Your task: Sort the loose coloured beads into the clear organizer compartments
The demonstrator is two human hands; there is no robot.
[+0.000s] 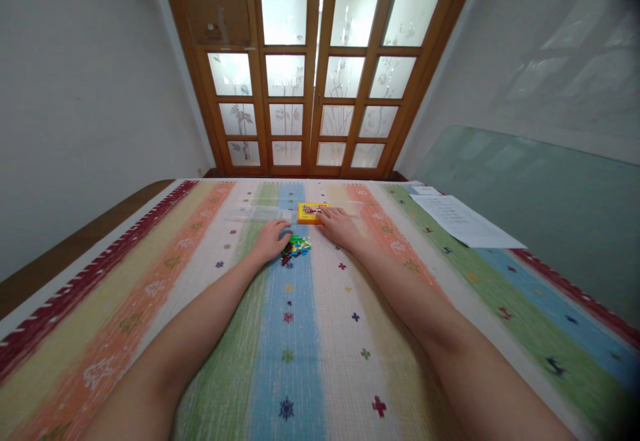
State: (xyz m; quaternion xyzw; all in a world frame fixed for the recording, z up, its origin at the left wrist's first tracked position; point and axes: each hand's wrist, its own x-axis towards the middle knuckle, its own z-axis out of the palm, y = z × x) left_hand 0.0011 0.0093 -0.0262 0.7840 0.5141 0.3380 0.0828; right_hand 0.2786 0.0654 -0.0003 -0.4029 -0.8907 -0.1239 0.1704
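Both my hands rest near the far end of the table. My left hand [271, 239] lies with its thumb apart from the fingers, at the left edge of a small pile of colourful plastic pieces [299, 246]. Green, blue, yellow, white and dark red show in the pile; single pieces are too small to make out. Just behind it lies a flat yellow box [307, 211] with a printed picture on top. My right hand [341, 226] is over the box's right end, fingers spread and touching it; its palm side is hidden.
Clear plastic [257, 213] lies behind my left hand, with more clear plastic [354, 208] behind my right. Printed paper sheets [463, 219] lie at the right. A striped cloth [290, 374] covers the table. Wooden glazed doors [313, 107] stand beyond.
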